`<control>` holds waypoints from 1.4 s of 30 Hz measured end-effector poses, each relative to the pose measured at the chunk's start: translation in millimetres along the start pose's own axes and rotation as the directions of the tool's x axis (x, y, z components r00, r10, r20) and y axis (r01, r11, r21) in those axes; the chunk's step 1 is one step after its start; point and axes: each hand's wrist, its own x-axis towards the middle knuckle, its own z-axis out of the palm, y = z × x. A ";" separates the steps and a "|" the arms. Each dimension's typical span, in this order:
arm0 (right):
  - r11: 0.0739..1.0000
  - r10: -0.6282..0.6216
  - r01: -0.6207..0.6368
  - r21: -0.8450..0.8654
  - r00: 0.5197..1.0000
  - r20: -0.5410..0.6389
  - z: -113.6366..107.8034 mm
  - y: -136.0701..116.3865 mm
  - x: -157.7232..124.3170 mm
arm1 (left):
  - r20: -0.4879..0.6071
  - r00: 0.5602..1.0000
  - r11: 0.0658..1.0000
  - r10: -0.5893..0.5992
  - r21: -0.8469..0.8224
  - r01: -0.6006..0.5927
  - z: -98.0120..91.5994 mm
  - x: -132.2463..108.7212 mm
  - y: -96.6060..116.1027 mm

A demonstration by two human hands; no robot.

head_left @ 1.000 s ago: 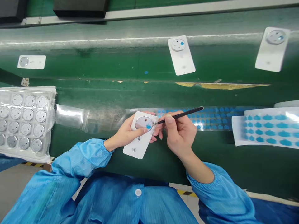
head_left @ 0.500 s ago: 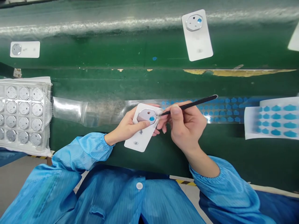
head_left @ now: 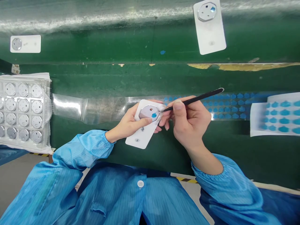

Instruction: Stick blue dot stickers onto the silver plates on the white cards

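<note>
My left hand (head_left: 128, 125) grips a white rectangular card (head_left: 140, 137) that carries a silver octagonal metal disc (head_left: 148, 111). A small blue sticker (head_left: 154, 115) lies on the disc. My right hand (head_left: 189, 122) pinches black tweezers (head_left: 194, 99), and their tip touches the blue sticker. Both hands hover just above the green belt (head_left: 105, 78), in front of a clear strip (head_left: 222, 106) covered with blue stickers.
A clear tray (head_left: 23, 109) with several silver discs sits at the left. A white sheet (head_left: 274, 118) of blue stickers lies at the right. Two more white cards with discs, one (head_left: 209, 29) at top right and one (head_left: 25, 43) at top left, rest on the far belt.
The far cards have shifted in the view, the top one rightward and upward. My hands stay on the card and tweezers, with the tip still at the blue sticker.
</note>
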 end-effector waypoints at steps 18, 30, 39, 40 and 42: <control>0.995 -0.017 0.015 0.095 0.999 0.027 -1.3 10.4 0.5 | 0.039 0.999 1.000 0.021 0.001 -0.021 -3.4 1.2 -1.6; 0.998 -0.015 0.014 0.061 1.000 0.013 -1.5 9.7 -1.0 | 0.023 1.000 1.000 0.009 0.025 -0.010 -1.1 0.0 0.7; 0.999 -0.017 0.017 0.045 1.000 0.004 -0.8 11.9 -0.8 | 0.035 0.998 0.999 0.043 0.010 -0.043 1.2 -1.1 -0.2; 0.999 -0.012 0.012 0.040 1.000 0.006 -1.0 12.6 -1.0 | 0.033 0.998 0.999 0.044 0.010 -0.045 1.4 -1.2 -0.1; 0.999 -0.003 0.003 0.033 1.000 0.007 -1.3 13.7 -1.5 | 0.029 0.999 0.999 0.046 0.016 -0.047 1.4 -1.3 0.1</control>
